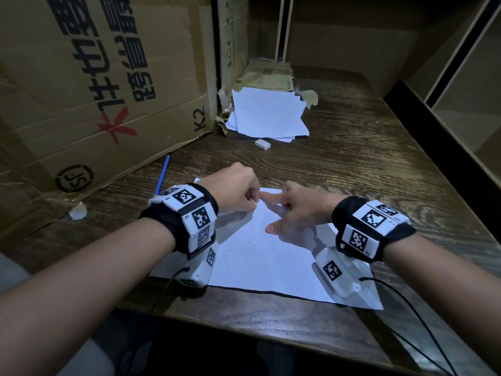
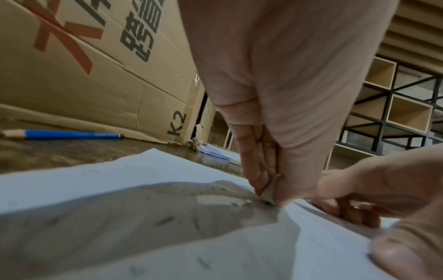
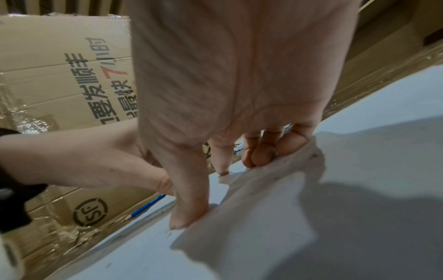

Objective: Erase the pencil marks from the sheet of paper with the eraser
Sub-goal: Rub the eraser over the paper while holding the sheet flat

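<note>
A white sheet of paper (image 1: pixel 265 259) lies on the dark wooden table (image 1: pixel 366 158) in front of me. Faint short pencil marks (image 2: pixel 165 220) are scattered over it. My left hand (image 1: pixel 253 202) pinches a small white eraser (image 2: pixel 268 195) and holds its tip on the sheet near the far edge. Just to the right, my right hand (image 1: pixel 271 213) presses the paper flat with a straight index finger (image 3: pixel 221 161) and thumb (image 3: pixel 189 214). Its other fingers are curled under. A second white eraser (image 1: pixel 262 144) lies loose farther back.
A big cardboard box (image 1: pixel 95 90) walls off the left side. A blue pencil (image 1: pixel 162 175) lies along its base, with a crumpled paper scrap (image 1: pixel 78 211) nearby. A loose stack of white sheets (image 1: pixel 268 115) sits at the back. Cables (image 1: pixel 423 329) trail off the right wrist.
</note>
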